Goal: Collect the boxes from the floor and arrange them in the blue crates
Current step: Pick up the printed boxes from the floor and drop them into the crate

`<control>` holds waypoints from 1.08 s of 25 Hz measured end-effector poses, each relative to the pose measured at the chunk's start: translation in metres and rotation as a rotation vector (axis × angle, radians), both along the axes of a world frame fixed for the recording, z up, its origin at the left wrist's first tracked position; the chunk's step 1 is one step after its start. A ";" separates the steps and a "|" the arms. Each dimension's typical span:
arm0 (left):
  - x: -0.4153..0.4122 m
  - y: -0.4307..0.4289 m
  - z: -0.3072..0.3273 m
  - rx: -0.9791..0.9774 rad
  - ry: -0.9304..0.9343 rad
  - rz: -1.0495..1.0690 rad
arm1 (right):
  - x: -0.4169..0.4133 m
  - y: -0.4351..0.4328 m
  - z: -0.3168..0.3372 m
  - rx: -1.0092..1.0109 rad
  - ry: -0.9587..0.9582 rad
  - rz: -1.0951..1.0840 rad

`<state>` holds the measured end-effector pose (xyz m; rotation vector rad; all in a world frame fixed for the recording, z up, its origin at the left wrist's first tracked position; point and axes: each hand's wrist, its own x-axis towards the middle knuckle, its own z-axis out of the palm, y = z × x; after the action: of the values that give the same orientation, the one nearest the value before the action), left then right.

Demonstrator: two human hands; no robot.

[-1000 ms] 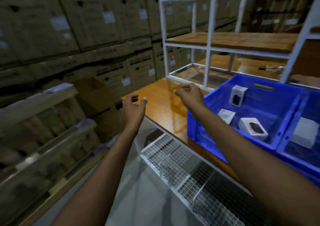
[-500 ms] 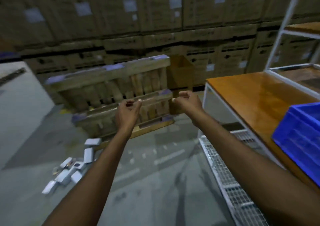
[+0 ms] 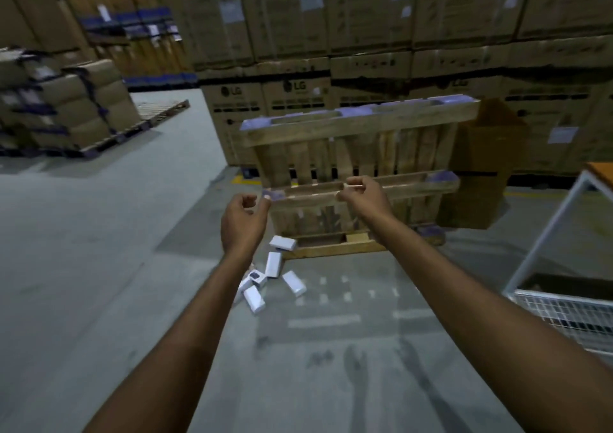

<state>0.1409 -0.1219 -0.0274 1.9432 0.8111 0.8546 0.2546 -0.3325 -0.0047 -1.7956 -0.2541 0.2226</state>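
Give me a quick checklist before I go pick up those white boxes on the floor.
1. Left hand free: ok, loosely curled, holding nothing.
2. Right hand free: ok, nothing in it.
3. White boxes in sight: ok, scattered on the floor beside the wooden pallet.
4. Floor path to them clear: ok, nothing lies in between.
5. All boxes countable: cannot tell, the left forearm hides some.
6. Blue crates ready: cannot tell, out of view.

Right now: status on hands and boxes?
Left hand, right hand: empty, half-curled. Small white boxes scattered on grey floor by leaning wooden pallet. Path unobstructed.
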 end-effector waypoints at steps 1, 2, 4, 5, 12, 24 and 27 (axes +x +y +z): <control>-0.006 0.018 -0.001 -0.013 -0.001 0.016 | -0.001 0.021 -0.002 -0.007 -0.003 0.020; -0.010 0.029 -0.003 -0.023 -0.001 0.030 | -0.002 0.035 -0.004 -0.018 -0.011 0.037; -0.016 0.063 -0.007 -0.029 0.002 0.064 | 0.002 0.076 -0.009 -0.028 -0.025 0.065; -0.018 0.078 -0.011 -0.031 0.000 0.083 | 0.005 0.097 -0.014 -0.029 -0.023 0.079; -0.016 0.166 -0.037 -0.032 0.038 0.211 | 0.041 0.229 -0.038 -0.038 -0.032 0.228; 0.009 0.299 -0.038 -0.085 0.040 0.391 | 0.085 0.405 -0.050 -0.061 -0.023 0.431; 0.010 0.344 -0.048 -0.101 0.063 0.395 | 0.087 0.451 -0.064 -0.073 -0.006 0.434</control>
<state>0.1507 0.2219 -0.0752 1.7549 1.2790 0.9627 0.3415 0.1190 -0.0691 -1.7964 -0.6477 0.5382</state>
